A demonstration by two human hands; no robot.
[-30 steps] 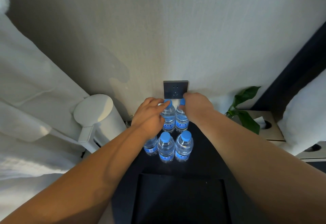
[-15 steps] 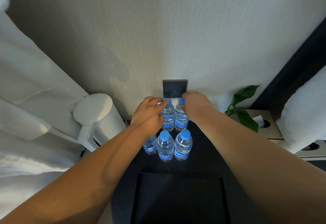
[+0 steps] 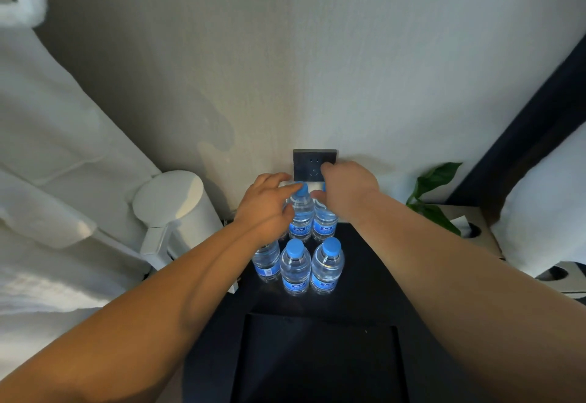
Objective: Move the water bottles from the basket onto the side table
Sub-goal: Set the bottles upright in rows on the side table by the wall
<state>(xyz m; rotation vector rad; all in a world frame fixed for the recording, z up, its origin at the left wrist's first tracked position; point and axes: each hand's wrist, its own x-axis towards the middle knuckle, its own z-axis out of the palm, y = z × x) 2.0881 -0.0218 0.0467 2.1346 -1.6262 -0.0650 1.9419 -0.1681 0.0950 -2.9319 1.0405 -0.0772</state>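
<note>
left hand (image 3: 266,207) curls round the water bottle (image 3: 301,217) under it, right hand (image 3: 347,193) grips the next bottle (image 3: 325,228) by its cap; probably light, squishy, slick, so grab necks

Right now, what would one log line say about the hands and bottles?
left hand at back-left bottle, grip unclear | right hand pinches back-right bottle cap | three front bottles upright on side table

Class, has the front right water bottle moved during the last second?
No. The front right water bottle stands at the same spot below the wall socket, on the side table.
</note>
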